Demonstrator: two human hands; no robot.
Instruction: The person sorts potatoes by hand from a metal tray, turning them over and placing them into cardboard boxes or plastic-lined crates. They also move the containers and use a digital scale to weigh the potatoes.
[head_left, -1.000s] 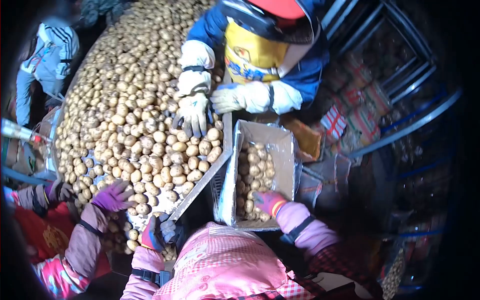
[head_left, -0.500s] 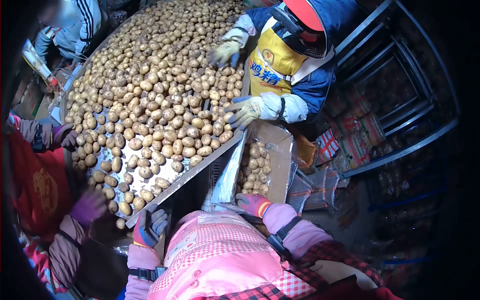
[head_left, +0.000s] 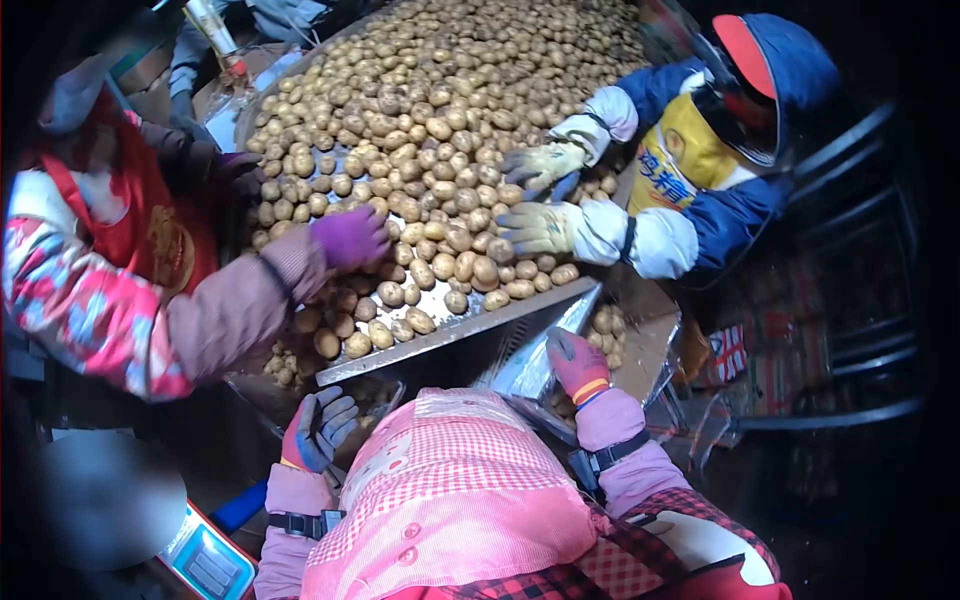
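Note:
A heap of potatoes [head_left: 440,130] covers the metal sorting table [head_left: 450,335]. My left hand [head_left: 322,428], in a pink and grey-blue glove, is open with palm up below the table's front edge, holding nothing. My right hand [head_left: 577,366], in a pink glove, is above the near end of a plastic-lined carton [head_left: 645,340] with potatoes inside. Its fingertips point toward the table corner; whether they grip anything cannot be made out. Between the table and the carton is clear plastic film [head_left: 535,355].
A co-worker in a yellow apron [head_left: 675,150] has both gloved hands on the potatoes at the right. Another in a red apron [head_left: 150,220] reaches in from the left with a purple glove. A scale with a lit panel [head_left: 208,562] stands at the lower left.
The view has shifted, so the table appears further right. My right hand has risen from the carton's near edge. The left co-worker's purple glove has moved over the potatoes; the right co-worker's hands are closer together.

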